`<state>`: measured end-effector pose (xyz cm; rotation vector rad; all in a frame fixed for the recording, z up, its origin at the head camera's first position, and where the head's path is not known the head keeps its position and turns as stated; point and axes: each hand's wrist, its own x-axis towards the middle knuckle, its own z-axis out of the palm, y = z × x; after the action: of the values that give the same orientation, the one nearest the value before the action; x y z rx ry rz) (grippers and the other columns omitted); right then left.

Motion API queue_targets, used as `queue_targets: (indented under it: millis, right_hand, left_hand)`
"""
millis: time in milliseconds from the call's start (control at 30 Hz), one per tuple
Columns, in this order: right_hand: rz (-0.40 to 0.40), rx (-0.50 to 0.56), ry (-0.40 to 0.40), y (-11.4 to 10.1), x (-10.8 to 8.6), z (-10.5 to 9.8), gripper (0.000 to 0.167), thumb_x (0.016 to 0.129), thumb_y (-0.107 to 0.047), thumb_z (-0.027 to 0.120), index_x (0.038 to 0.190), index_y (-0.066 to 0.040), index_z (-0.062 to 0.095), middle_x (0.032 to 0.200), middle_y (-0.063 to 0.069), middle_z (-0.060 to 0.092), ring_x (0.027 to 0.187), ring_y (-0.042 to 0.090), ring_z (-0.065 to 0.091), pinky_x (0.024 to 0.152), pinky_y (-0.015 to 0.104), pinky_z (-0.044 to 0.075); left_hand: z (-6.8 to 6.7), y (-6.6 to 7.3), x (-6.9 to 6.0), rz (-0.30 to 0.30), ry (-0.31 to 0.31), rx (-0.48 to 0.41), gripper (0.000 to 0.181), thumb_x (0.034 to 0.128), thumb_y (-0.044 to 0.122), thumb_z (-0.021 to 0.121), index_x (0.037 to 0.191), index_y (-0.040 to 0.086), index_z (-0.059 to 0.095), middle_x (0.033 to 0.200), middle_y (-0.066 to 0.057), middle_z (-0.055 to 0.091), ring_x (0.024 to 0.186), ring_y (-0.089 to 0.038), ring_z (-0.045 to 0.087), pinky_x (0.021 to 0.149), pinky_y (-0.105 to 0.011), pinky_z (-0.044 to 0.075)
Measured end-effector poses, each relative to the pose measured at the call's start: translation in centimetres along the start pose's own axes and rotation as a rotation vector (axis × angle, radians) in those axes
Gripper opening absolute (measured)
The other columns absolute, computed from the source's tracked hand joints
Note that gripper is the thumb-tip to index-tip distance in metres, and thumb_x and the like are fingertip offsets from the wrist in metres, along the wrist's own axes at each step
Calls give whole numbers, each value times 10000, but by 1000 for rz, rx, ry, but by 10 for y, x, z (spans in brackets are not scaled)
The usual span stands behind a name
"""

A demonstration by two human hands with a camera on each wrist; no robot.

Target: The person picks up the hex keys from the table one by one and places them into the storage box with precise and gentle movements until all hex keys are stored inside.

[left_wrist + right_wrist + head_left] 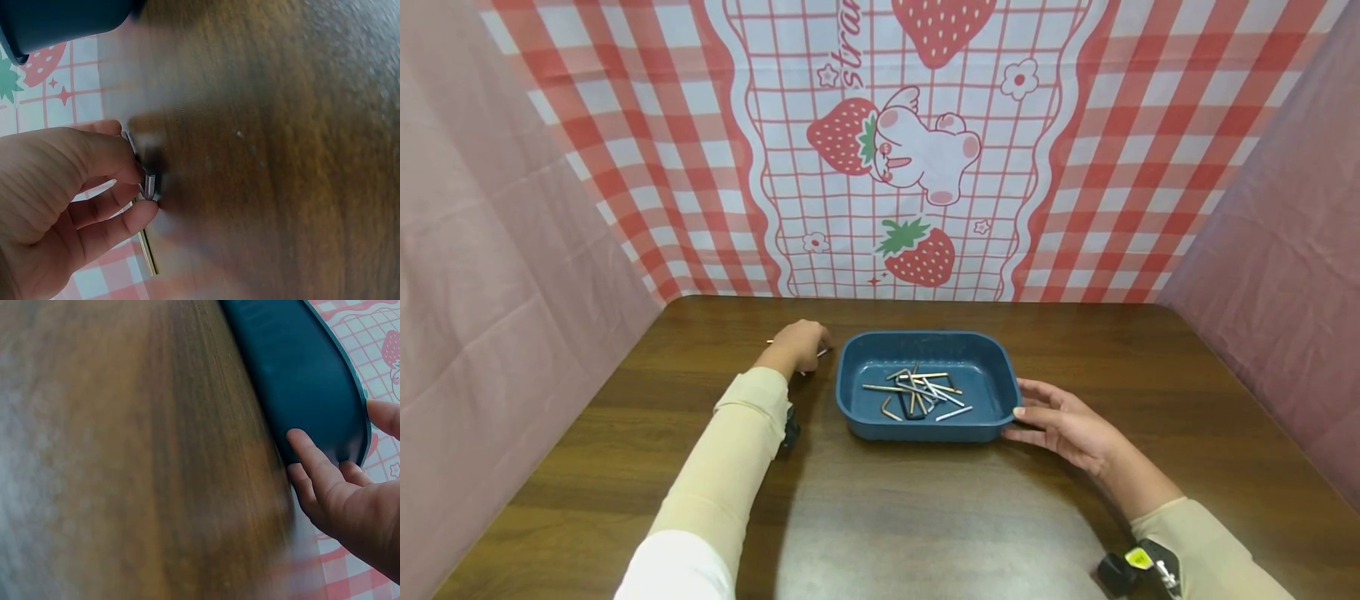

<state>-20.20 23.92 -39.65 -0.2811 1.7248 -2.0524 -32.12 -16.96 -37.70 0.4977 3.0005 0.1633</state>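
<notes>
Between thumb and fingers my left hand pinches a small silver hex key, close above the table left of the blue tray. A brass-coloured hex key shows below those fingers in the left wrist view. At the tray's right front corner, my right hand touches the rim and outer wall with spread, fairly straight fingers. Inside the tray lies a loose pile of hex keys, silver, brass-coloured and black. Parts of the silver key are hidden by the left fingers.
The brown wooden table carries the tray near its far side. Behind it hangs a red-and-white checked cloth with strawberry prints. Pink cloth walls stand at both sides.
</notes>
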Motion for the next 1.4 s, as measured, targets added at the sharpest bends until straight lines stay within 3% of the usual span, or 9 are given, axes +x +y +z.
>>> queue_targets:
  millis: [433, 833, 1167, 1400]
  right_hand:
    - [6, 4, -2, -1, -1, 0, 718, 960, -16, 556, 1495, 96, 90, 1354, 190, 427, 1068, 256, 626, 926, 478, 479]
    - [7, -2, -2, -2, -1, 1, 719, 963, -20, 555, 1497, 91, 88, 1398, 227, 375, 1108, 281, 606, 943, 491, 459]
    - [13, 5, -8, -2, -1, 0, 724, 961, -8, 551, 1495, 97, 74, 1409, 255, 350, 1089, 287, 616, 939, 489, 463]
    - [18, -3, -2, -3, 0, 0, 720, 960, -6, 551, 1496, 93, 80, 1426, 282, 314, 1078, 286, 622, 939, 499, 458]
  left_hand:
    - [-3, -3, -3, 9, 7, 0, 411, 677, -45, 677, 1024, 164, 748, 1000, -27, 693, 879, -200, 586, 729, -363, 501]
    - [-19, -9, -17, 6, 7, -32, 394, 686, -36, 697, 1052, 107, 724, 1022, -62, 690, 874, -214, 586, 746, -380, 503]
    - [-24, -12, -21, 32, 28, -33, 403, 683, -46, 682, 1051, 112, 728, 994, -66, 693, 838, -204, 596, 693, -349, 511]
    - [-32, -8, -24, 45, 30, -6, 428, 701, -48, 670, 1098, 102, 722, 888, -38, 664, 795, -188, 574, 706, -361, 501]
